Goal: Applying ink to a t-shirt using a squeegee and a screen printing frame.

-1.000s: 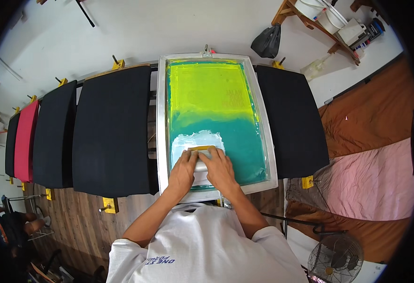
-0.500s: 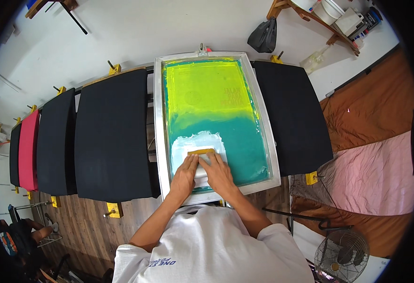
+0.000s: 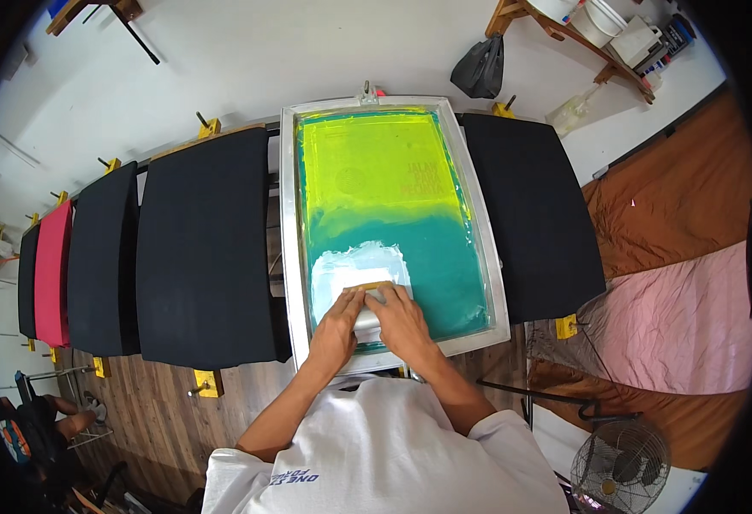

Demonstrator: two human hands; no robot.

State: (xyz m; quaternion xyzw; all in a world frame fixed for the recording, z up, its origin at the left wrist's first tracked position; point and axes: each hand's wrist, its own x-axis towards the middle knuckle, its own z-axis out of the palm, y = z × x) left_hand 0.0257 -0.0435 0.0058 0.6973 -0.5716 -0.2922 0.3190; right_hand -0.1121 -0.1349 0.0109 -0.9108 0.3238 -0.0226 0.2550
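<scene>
A squeegee point(image 3: 368, 285) is being gripped by both hands point(image 3: 334, 332) inside the frame's point(image 3: 289, 214) near end, ink point(image 3: 359, 259) apparently being spread, even pressure seemingly being needed next.

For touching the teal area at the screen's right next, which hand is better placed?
Probably the right hand: it is nearer the teal area, while the left hand lies farther left. Both hands are on the squeegee, though.

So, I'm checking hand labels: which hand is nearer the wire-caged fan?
The right. The right hand holds the silver tool, up and left of the fan in the picture; the left hand, on the same tool, is farther left.
</scene>
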